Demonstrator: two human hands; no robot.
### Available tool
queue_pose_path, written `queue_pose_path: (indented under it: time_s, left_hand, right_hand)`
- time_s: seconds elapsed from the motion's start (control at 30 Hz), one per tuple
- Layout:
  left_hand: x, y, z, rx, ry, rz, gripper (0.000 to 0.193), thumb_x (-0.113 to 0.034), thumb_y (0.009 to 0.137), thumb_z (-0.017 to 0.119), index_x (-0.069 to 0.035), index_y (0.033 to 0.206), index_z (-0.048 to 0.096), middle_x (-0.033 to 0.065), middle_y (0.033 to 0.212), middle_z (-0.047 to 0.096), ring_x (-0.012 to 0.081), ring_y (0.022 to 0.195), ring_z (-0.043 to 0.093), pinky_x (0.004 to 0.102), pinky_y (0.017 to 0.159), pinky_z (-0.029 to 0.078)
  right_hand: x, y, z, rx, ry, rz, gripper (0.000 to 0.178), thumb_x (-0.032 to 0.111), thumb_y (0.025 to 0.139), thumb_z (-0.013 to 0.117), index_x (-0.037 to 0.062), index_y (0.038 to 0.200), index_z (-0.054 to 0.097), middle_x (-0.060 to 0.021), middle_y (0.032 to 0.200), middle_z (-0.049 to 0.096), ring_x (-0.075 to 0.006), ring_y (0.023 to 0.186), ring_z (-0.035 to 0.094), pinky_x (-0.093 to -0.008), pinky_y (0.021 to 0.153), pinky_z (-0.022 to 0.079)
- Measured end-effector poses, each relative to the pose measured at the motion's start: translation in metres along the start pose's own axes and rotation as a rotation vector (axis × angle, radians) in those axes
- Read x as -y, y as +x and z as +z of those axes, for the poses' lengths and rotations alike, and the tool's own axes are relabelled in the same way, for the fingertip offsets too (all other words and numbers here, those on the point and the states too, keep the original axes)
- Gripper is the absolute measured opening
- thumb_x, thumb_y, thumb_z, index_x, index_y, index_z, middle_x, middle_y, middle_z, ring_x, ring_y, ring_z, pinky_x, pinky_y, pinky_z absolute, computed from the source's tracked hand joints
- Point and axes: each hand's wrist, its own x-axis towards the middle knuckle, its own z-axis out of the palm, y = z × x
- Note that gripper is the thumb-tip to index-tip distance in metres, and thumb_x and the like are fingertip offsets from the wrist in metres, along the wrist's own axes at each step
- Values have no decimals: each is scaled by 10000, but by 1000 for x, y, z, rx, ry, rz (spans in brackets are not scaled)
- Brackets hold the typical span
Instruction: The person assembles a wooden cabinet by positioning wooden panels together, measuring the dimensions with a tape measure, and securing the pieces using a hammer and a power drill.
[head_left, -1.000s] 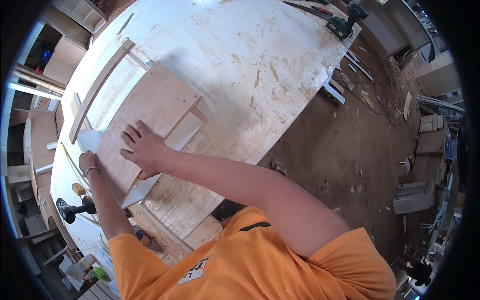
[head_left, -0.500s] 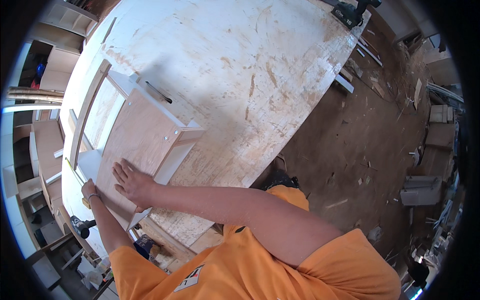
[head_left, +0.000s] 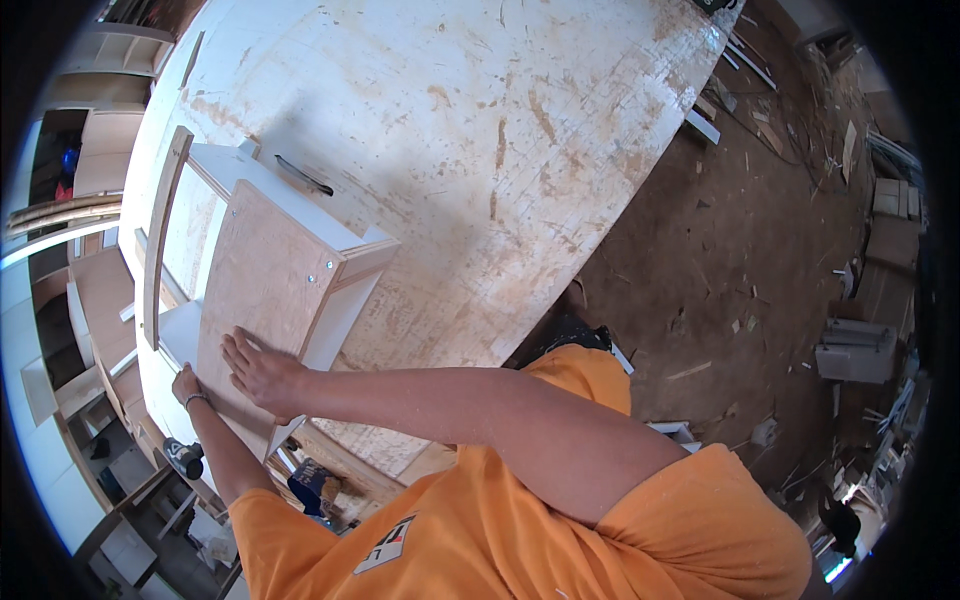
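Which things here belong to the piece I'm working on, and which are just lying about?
Belong to the work:
wooden panel, under your right hand, left hand at its edge
metal fasteners in it
white board along its far side

Apparently just lying about:
thin dark object on the table
pale scrap on the floor

On the counter (head_left: 440, 140) is placed a box (head_left: 265, 275), with the right hand (head_left: 262, 375) on its top and the left hand (head_left: 187, 383) at its left edge. A wooden strip (head_left: 165, 235) is to the left of this box, and a thin object (head_left: 305, 175) lies behind it. Right of the counter is the floor (head_left: 700, 290).
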Motion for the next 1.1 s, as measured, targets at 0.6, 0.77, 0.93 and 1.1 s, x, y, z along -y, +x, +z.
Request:
queue_pose_path:
  time_s: [0.6, 0.77, 0.93, 1.1]
  left_hand:
    - [-38, -63, 6, -408, -12, 449, 576, -412, 965, 615, 21, 1342, 579, 229, 1241, 669, 353, 1129, 643, 408, 1001, 473]
    - [-126, -173, -5, -202, -237, 483, 518, -413, 1025, 548, -26, 1368, 581, 227, 1254, 665, 346, 1161, 632, 407, 1019, 463]
    - [-143, -200, -24, 40, -270, 428, 622, -507, 1044, 444, 37, 1287, 625, 248, 1209, 681, 357, 1133, 642, 404, 989, 471]
    - [-141, -188, -25, 34, -132, 402, 744, -613, 1018, 378, 40, 1211, 679, 290, 1161, 684, 415, 1122, 641, 443, 963, 471]
  right_hand:
    - [2, 5, -1, 12, 107, 16, 1000, 684, 734, 723, 40, 1462, 488, -278, 1573, 338, -457, 1477, 258, -611, 1212, 140]
    - [-6, 0, -9, 38, 84, 37, 1008, 701, 739, 707, 49, 1472, 477, -281, 1563, 354, -447, 1476, 271, -615, 1201, 152]
    - [2, 3, -6, 24, 12, 40, 873, 627, 814, 679, 87, 1473, 488, -259, 1568, 361, -433, 1471, 287, -602, 1200, 161]
    - [14, 13, 16, -81, -15, 132, 461, 315, 1049, 423, 113, 1451, 521, -184, 1577, 389, -403, 1454, 327, -582, 1191, 186]
